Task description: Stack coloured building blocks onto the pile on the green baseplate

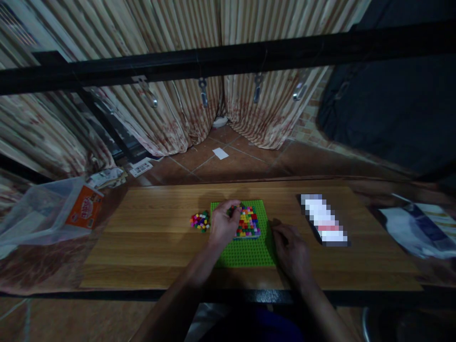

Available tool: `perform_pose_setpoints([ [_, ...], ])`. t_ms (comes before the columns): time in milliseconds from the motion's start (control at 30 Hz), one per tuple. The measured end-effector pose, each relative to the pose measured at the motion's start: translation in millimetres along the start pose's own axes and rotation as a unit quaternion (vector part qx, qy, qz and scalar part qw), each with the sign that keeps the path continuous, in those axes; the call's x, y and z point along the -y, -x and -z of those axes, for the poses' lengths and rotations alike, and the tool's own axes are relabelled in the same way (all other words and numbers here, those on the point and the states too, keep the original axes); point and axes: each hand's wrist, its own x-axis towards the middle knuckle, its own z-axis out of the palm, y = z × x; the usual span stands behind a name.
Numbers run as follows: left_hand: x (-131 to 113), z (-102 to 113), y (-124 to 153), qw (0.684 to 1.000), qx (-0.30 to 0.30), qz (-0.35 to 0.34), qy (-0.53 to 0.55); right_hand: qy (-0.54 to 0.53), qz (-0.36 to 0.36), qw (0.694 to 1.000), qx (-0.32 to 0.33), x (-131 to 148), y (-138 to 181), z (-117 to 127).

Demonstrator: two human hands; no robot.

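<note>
A green baseplate (245, 254) lies in the middle of a wooden table (149, 247). A block of small multicoloured bricks (249, 222) stands on its far part. My left hand (223, 223) rests over the left side of that block, fingertips pinched at its top left corner; whether a brick is between them I cannot tell. My right hand (290, 249) lies flat at the plate's right edge, fingers curled, holding nothing that I can see. A small heap of loose coloured bricks (200, 221) sits just left of the plate.
A blurred white oblong object (324, 219) lies to the right on the table. A clear plastic bag with an orange packet (85, 206) sits off the left end. Papers (416, 228) lie at the far right. A black bar (228, 57) crosses overhead; curtains hang behind.
</note>
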Motion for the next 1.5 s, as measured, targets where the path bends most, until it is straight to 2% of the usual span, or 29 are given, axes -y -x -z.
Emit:
perform_pose_setpoints([
  [233,5.1,-1.8,0.2,0.998,0.001,0.020,0.065,0.006,-0.001,1.000,0.014,-0.7,1.1,0.4],
  [533,6.3,-6.4,-0.1,0.993,-0.020,0.055,0.100,-0.003,-0.008,1.000,0.005,-0.5,1.0,-0.6],
  [667,11.0,-6.7,-0.4,0.993,-0.020,0.048,0.106,-0.008,0.000,1.000,0.005,-2.6,1.6,-1.4],
  [933,13.0,0.8,0.7,0.990,0.014,0.046,0.134,-0.016,-0.009,1.000,0.014,-1.7,0.3,-0.9],
  [1133,6.3,5.2,-4.7,0.974,0.010,0.075,0.215,-0.015,-0.011,1.000,0.004,-1.0,0.1,-1.4],
  [1267,4.5,0.7,-11.4,0.964,0.016,0.110,0.240,-0.015,-0.013,1.000,-0.001,0.2,0.1,-1.2],
  [1500,6.8,-10.2,-13.4,0.963,0.023,0.114,0.244,-0.010,-0.013,1.000,0.009,2.0,-0.2,0.3],
])
